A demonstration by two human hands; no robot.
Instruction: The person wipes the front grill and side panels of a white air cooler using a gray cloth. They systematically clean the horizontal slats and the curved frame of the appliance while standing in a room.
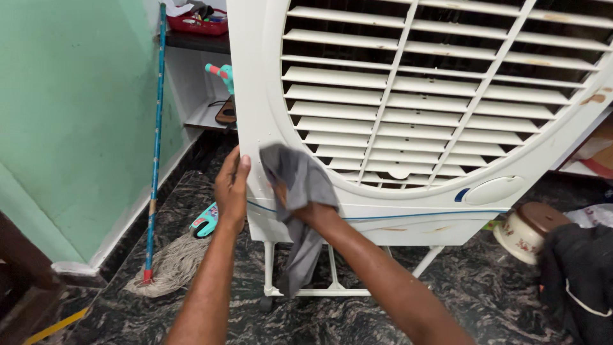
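Observation:
A large white air cooler [421,204] with slatted louvres stands on a white wheeled frame and fills the middle of the view. My left hand [231,188] grips its lower left edge. My right hand [313,211] holds a grey cloth [300,185] pressed flat against the cooler's front panel, just below the left end of the grille. The cloth's lower end hangs loose down past the cooler's base. Most of my right hand's fingers are hidden under the cloth.
A mop with a blue handle [155,147] leans on the green wall at the left, its head on the dark marble floor. A shelf with a red basket [204,24] is behind. A flowered bowl-shaped container [523,233] and dark cloth [581,281] lie at the right.

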